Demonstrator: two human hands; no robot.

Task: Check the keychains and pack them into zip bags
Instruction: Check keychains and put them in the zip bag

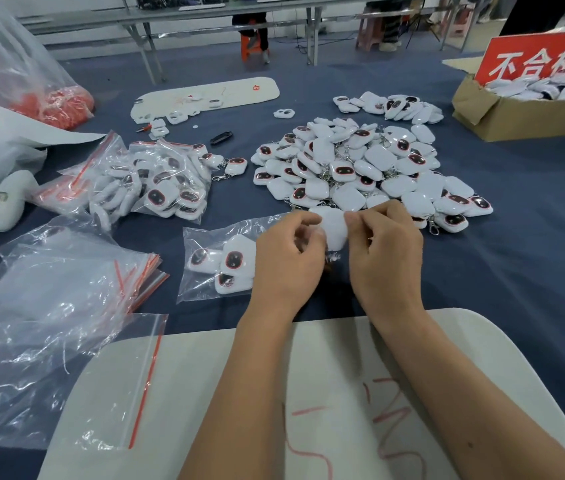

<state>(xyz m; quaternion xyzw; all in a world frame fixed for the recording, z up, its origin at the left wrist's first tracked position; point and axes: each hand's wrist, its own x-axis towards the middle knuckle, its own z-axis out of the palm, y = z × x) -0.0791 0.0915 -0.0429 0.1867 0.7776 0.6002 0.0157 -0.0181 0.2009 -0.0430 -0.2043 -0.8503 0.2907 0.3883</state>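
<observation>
A white keychain [333, 227] is held between both hands above the blue table, its plain back toward me and blurred. My left hand [286, 261] pinches its left edge and my right hand [386, 252] pinches its right edge. Its metal clasp hangs below, mostly hidden between the hands. Just left of my left hand lies an open zip bag [211, 261] holding several keychains. Beyond my hands sits a large pile of loose keychains [354, 168], white with dark red-ringed faces.
Filled zip bags [156, 181] lie at centre left. A stack of unused zip bags [56, 306] covers the near left. A cardboard box [530, 116] with a red sign stands far right. A white mat [205, 393] lies under my forearms, another white mat [205, 97] beyond.
</observation>
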